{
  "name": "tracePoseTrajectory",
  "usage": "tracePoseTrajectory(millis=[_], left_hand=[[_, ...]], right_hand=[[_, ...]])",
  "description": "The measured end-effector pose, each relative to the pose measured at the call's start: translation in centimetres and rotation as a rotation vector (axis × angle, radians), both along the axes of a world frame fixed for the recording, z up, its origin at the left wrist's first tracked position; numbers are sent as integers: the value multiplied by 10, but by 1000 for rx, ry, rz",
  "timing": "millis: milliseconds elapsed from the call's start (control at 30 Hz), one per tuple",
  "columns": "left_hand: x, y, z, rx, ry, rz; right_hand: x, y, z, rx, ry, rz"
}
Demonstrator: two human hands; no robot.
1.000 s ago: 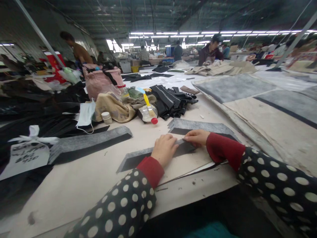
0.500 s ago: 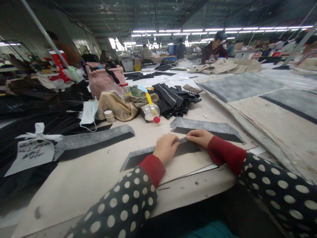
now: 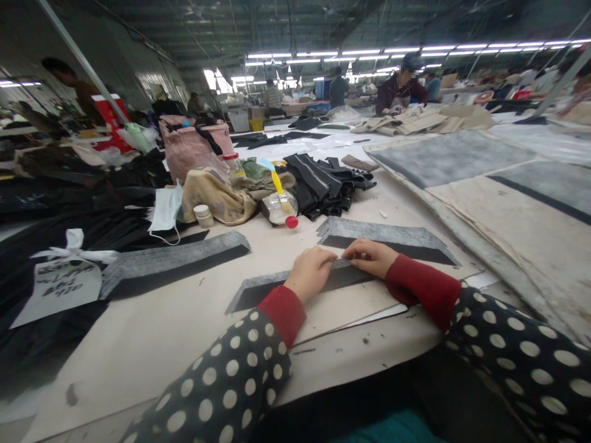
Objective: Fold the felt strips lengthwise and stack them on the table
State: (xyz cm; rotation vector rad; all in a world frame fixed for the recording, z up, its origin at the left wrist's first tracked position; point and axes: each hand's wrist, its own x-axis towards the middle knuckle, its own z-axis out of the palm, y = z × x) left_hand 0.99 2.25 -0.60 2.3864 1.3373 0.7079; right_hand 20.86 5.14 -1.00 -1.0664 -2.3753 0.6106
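Observation:
A long grey and black felt strip (image 3: 258,293) lies on the beige table (image 3: 152,332) in front of me. My left hand (image 3: 308,274) presses on its middle, fingers curled over the grey edge. My right hand (image 3: 369,256) pinches the same edge just to the right, fingertips almost touching the left hand's. Both arms wear black sleeves with white dots and red cuffs. Behind the hands lies a stack of similar grey and black pieces (image 3: 383,236).
Another felt strip (image 3: 170,261) lies left. Behind are a brush on a plastic bottle (image 3: 281,207), a small jar (image 3: 204,215), a face mask (image 3: 164,209), a pink bag (image 3: 194,145), folded black pieces (image 3: 323,182). Large grey sheets (image 3: 452,159) cover the right. People work far off.
Both hands stay on the felt strip, with the fingertips shifted slightly along its edge. The view has tilted a little.

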Motion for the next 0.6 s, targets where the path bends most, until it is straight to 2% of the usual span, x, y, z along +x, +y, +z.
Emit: tracePoseTrajectory(millis=[167,400,600], left_hand=[[1,0,-2,35,4,4],[1,-5,2,111,123,-22],[0,-12,16,161,349,-87]], right_hand=[[-2,-3,3,27,-14,7],[-4,-6,7,167,-65,103],[-8,-17,13,319,-310,133]])
